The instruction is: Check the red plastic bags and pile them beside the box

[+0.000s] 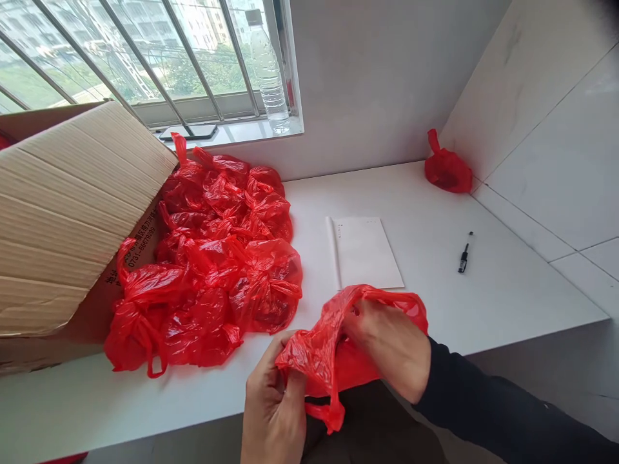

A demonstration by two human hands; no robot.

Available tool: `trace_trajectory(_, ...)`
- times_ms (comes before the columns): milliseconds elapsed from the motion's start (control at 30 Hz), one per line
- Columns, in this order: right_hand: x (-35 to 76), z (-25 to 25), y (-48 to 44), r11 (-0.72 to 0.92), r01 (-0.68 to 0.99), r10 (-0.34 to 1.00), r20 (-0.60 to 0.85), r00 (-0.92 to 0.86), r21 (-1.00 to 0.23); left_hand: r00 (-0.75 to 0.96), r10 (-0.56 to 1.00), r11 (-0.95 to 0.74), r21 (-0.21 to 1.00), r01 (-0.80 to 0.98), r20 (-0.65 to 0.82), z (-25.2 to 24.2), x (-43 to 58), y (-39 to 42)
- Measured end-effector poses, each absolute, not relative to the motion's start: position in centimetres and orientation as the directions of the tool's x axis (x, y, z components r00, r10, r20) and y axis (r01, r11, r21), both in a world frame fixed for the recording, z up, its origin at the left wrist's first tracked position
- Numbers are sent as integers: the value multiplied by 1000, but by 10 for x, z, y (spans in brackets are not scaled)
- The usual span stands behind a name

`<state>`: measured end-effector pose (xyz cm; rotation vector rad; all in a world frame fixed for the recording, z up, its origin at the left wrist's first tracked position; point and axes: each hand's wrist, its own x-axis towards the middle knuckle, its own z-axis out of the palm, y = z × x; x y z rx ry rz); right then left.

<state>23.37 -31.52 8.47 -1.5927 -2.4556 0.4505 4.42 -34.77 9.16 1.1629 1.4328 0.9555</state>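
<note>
A red plastic bag (319,351) is held at the front edge of the white table, its mouth spread toward the right. My left hand (278,403) grips the left side of the bag, thumb and fingers closed on the plastic. Reaching into the bag's mouth is my right hand (394,341); its fingers are hidden inside the red plastic, and so is anything they touch. One bag handle hangs down below the opening. Just behind the bag lies a white notebook (368,254).
Many knotted red bags (217,258) are heaped at the left beside an open cardboard box (82,212). A pen (463,259) lies at right, and another red bag (449,171) sits in the far corner. On the windowsill stand a water bottle (269,77) and a phone (193,132).
</note>
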Motion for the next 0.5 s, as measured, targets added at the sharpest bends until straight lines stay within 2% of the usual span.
trace_trajectory(100,229,87,-317,401,830,896,-21,-443,-387,-203,943,274,961,24,-264,78,34,-350)
trace_trajectory(200,230,84,-320,411,838,891,-35,-452,-358,-344,891,283,955,-87,-295,59,23,-349)
trace_trajectory(333,230,68,-325,482,834,863,-15,-504,-268,-275,930,247,969,-22,-244,39,10,-350)
trace_trajectory(500,225,54,-327,530,832,844,6,-536,-161,-317,942,129,991,31,-112,28,4,-360)
